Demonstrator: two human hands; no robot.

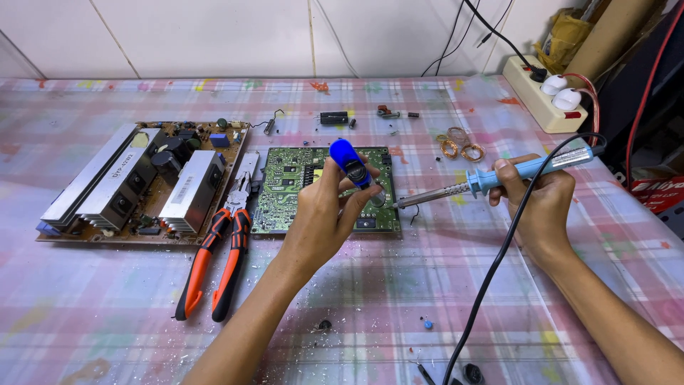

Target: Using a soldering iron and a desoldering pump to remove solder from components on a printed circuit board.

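Green board [285, 192] lies flat on the table [107, 299], between both hands. Left hand [324, 217] clamps a blue pump [354, 167] upright over it; right hand [538, 192] grips the iron [491, 180], tip slanted toward the pump's nozzle. Pliers [217, 257] rest alongside, near the left hand.

Left hand [324, 214] covers part of green circuit board [285, 192]; desoldering pump [354, 167] tip hidden. Both forearms cut off at bottom edge. Small bits by wall too tiny to ID.
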